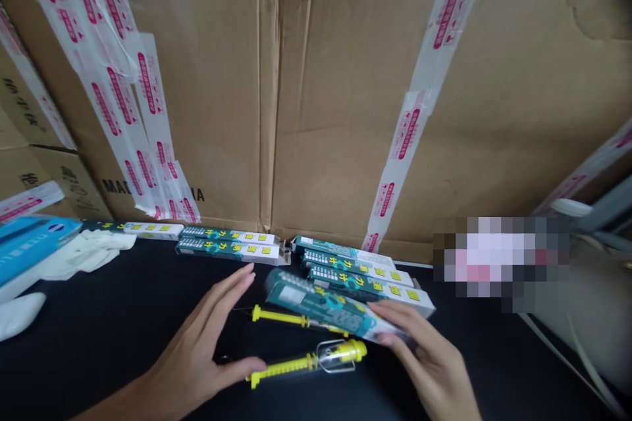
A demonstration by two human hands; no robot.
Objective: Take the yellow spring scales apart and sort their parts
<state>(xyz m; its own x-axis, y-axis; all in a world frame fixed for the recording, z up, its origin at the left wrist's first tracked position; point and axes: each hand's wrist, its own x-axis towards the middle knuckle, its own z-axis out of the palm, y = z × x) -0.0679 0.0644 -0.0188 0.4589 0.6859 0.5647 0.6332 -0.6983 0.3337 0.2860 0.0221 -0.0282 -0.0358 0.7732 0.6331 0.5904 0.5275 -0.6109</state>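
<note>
My right hand (429, 352) grips the white end of a narrow teal-and-white printed box (326, 306), fingers on top and thumb on the near side. The box is held at a slant, its far end slightly blurred. My left hand (202, 335) is open, fingers stretched and apart from the thumb. Its thumb overlaps the end of a yellow spring scale (296, 366) with a clear tube and wire frame; I cannot tell if they touch. Behind that lies a second yellow spring scale (279, 316), its right end partly hidden under the held box.
More narrow boxes lie along the back: a right group (365, 283), a middle pair (230, 243) and one at left (148, 230). A large taped carton (336, 112) stands behind the black tabletop (148, 316). White tissues (93, 256) and a blue pack (39, 240) sit left.
</note>
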